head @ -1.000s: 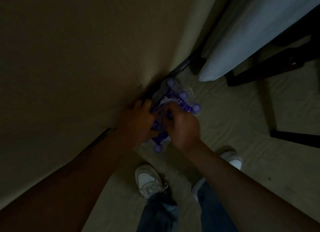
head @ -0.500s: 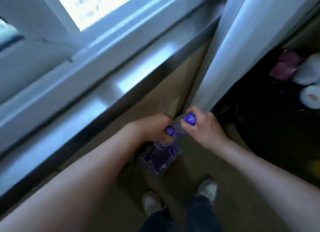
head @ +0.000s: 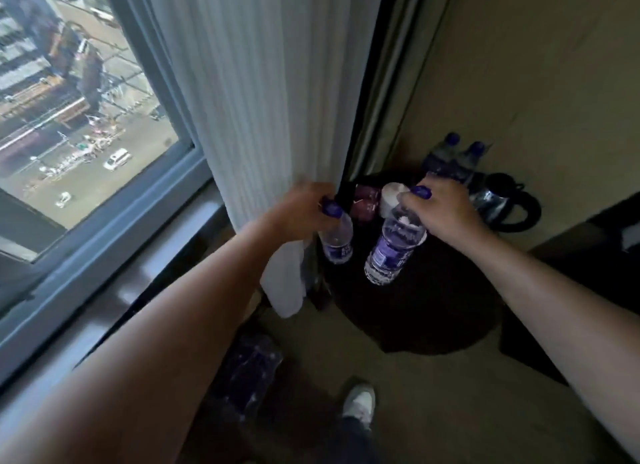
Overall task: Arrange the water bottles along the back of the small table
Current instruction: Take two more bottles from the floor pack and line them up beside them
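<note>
1. Purple-capped, two water bottles (head: 453, 158) already stood at the back of the small table (head: 433, 290), by the wall.
2. Each hand carried one more by its neck: left hand (head: 304, 207) gripping the left bottle (head: 336, 238), right hand (head: 446, 207) the right bottle (head: 394, 245), both over the table, apparently not yet placed.
3. More bottles (head: 249, 370) lay wrapped on the floor.
4. A kettle (head: 502, 200), cup (head: 391, 193) and packets (head: 363, 200) crowded the back; the curtain (head: 263, 117) hung beside the left hand.

A dark small table (head: 426, 311) is seen in the corner. Two water bottles (head: 453, 162), a black kettle (head: 502, 200) and a white cup (head: 391, 193) are set along its back
</note>
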